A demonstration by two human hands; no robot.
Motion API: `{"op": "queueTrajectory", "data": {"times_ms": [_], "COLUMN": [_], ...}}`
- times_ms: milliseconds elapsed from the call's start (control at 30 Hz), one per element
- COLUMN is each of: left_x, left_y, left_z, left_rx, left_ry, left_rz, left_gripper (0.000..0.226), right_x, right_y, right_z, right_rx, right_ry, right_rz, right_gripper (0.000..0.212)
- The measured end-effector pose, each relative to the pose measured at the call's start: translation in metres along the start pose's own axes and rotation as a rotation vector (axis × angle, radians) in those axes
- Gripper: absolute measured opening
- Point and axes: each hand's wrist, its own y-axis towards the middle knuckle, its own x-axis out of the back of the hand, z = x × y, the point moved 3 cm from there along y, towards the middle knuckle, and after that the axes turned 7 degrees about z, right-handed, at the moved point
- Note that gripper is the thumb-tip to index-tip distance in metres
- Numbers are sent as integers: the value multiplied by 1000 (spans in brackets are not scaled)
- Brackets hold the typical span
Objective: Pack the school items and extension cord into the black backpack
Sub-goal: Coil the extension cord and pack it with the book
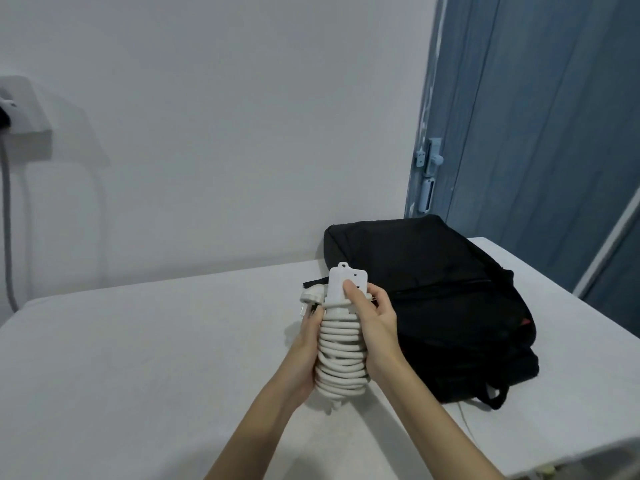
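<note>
A white extension cord (pixel 341 355), its cable wound in coils round the socket strip, stands upright above the table between both my hands. My left hand (pixel 304 351) grips the coils from the left, near the plug that sticks out at the top. From the right, my right hand (pixel 372 327) holds the bundle with the thumb on the socket strip. The black backpack (pixel 436 306) lies flat on the table just right of my hands, and it looks closed. No school items are in view.
A white table (pixel 138 358) fills the lower part of the view. A white wall stands behind it, and a wall box (pixel 26 109) with a hanging grey cable is at far left. A blue door (pixel 526 133) is at right, behind the backpack.
</note>
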Motion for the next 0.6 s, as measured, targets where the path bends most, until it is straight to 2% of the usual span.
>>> {"op": "queueTrajectory", "data": {"times_ms": [167, 367, 433, 600], "left_x": [-16, -26, -32, -40], "left_y": [16, 33, 32, 29], "left_z": [-11, -43, -50, -64], "left_rx": [-149, -253, -293, -341], "left_ry": [35, 208, 219, 281], "left_rz": [-124, -323, -326, -268], "left_gripper": [30, 20, 18, 33], "right_x": [23, 38, 39, 42], "right_y": [11, 13, 16, 24], "right_z": [10, 25, 29, 46], "right_rx": [-30, 59, 64, 122], "right_ry": [59, 24, 41, 14], "right_rz": [-31, 59, 60, 104], "right_gripper": [39, 32, 31, 29]}}
